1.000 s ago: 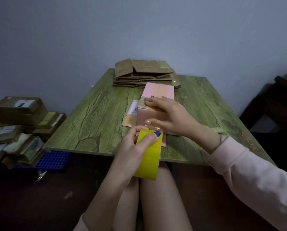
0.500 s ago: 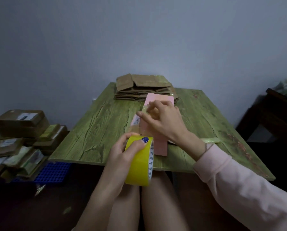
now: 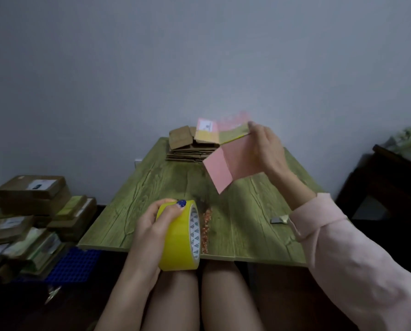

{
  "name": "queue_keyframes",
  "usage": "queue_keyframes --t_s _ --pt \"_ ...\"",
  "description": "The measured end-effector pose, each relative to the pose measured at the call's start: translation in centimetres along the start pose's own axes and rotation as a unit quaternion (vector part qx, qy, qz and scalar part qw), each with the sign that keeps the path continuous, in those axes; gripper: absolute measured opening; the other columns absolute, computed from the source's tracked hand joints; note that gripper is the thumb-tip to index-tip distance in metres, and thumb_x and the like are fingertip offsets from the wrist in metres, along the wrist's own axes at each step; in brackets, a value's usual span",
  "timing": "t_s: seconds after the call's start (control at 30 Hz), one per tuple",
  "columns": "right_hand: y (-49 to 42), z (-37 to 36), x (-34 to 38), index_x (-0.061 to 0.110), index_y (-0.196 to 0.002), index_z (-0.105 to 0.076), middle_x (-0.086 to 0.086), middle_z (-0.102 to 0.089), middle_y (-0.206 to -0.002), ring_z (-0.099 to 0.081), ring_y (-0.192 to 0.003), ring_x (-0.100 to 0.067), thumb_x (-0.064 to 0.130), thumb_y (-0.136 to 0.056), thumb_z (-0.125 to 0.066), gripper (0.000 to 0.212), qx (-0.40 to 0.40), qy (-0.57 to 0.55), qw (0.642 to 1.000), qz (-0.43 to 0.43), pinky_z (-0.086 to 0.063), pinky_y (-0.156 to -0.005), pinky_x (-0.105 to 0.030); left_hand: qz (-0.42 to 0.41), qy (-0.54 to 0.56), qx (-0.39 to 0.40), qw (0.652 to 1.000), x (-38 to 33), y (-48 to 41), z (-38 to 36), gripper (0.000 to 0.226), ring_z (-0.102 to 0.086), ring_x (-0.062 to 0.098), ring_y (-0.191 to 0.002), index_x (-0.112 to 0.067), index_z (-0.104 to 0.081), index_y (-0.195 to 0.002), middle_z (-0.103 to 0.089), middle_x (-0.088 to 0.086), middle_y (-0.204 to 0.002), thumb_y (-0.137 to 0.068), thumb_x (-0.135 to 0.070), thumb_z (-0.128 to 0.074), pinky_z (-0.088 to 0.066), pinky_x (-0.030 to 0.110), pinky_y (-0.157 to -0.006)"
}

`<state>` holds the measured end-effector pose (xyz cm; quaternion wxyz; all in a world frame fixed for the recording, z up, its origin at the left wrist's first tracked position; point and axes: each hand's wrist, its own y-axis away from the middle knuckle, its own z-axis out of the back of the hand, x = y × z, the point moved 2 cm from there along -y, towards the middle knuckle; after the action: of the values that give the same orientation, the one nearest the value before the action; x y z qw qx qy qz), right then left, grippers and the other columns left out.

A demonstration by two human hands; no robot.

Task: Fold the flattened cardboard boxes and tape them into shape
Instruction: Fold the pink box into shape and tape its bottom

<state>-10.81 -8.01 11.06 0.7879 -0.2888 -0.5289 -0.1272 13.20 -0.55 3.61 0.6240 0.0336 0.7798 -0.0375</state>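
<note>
At lower centre of the frame the left hand (image 3: 152, 225) grips a yellow tape roll (image 3: 176, 242), fingers and thumb curled round its rim, at the near edge of the green wood-grain surface (image 3: 133, 211). Right of centre, the right hand (image 3: 269, 149) holds the pink cardboard box (image 3: 228, 163) by its right side, tilted and lifted off the surface. Just behind it, a stack of flattened brown boxes (image 3: 183, 144) lies at the surface's far end.

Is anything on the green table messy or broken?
Yes, a little. The green table has a speckled orange patch beside the yellow tape roll, like worn-off paint, though I can't be sure. A small scrap lies loose near the right sleeve.
</note>
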Motion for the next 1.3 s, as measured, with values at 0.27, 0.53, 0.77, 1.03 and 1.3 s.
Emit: queue_keyframes --t_s 0.27,0.53,0.77,1.03,1.3 --pt "1.7 3.4 -6.1 0.018 -0.129 -0.051 0.004 -0.051 -0.119 -0.045 -0.103 -0.011 0.038 -0.099 -0.041 0.038 0.051 0.015 0.998 -0.034 -0.035 -0.071 -0.019 -0.001 -0.010 0.003 1.000 -0.1 0.0 -1.3 0.014 -0.064 0.017 -0.070 -0.015 -0.067 -0.096 -0.068 0.002 -0.080 -0.087 -0.023 -0.058 -0.050 0.033 -0.063" --pt "-1.1 6.4 -9.1 0.026 -0.101 -0.056 -0.001 -0.050 -0.103 -0.048 -0.096 -0.023 0.041 -0.096 -0.038 0.024 -0.016 -0.059 0.988 -0.144 -0.049 -0.076 -0.046 -0.018 -0.013 0.032 0.999 -0.3 -2.4 -4.3 0.021 -0.064 0.018 -0.072 -0.019 -0.066 -0.092 -0.068 -0.001 -0.076 -0.077 -0.032 -0.067 -0.050 0.033 -0.062" --pt "-9.6 9.7 -10.7 0.017 -0.107 -0.060 -0.010 -0.056 -0.108 -0.052 -0.106 -0.028 0.046 -0.092 -0.032 0.043 -0.218 -0.044 0.957 -0.188 -0.041 -0.100 -0.043 -0.047 -0.043 0.043 0.997 0.9 -7.1 -6.5 0.038 -0.062 0.018 -0.071 -0.025 -0.062 -0.099 -0.065 -0.001 -0.085 -0.065 -0.041 -0.059 -0.048 0.032 -0.055" --pt "-17.3 7.4 -14.6 0.003 -0.135 -0.045 -0.017 -0.044 -0.142 -0.040 -0.130 -0.031 0.034 -0.103 -0.015 0.054 -0.265 0.035 0.945 -0.189 -0.027 -0.105 -0.035 -0.074 -0.051 0.055 0.994 2.1 -9.9 -6.6 0.039 -0.062 0.006 -0.061 -0.026 -0.059 -0.102 -0.067 -0.014 -0.078 -0.064 -0.036 -0.059 -0.049 0.021 -0.047" --pt "-20.9 5.9 -17.4 -0.004 -0.138 -0.035 -0.028 -0.038 -0.142 -0.033 -0.132 -0.041 0.032 -0.104 -0.025 0.051 -0.195 0.193 0.953 -0.132 -0.026 -0.106 -0.044 -0.084 -0.059 0.047 0.994 2.6 -10.8 -5.8 0.038 -0.062 0.009 -0.061 -0.026 -0.058 -0.103 -0.067 -0.005 -0.079 -0.065 -0.033 -0.060 -0.049 0.021 -0.048"
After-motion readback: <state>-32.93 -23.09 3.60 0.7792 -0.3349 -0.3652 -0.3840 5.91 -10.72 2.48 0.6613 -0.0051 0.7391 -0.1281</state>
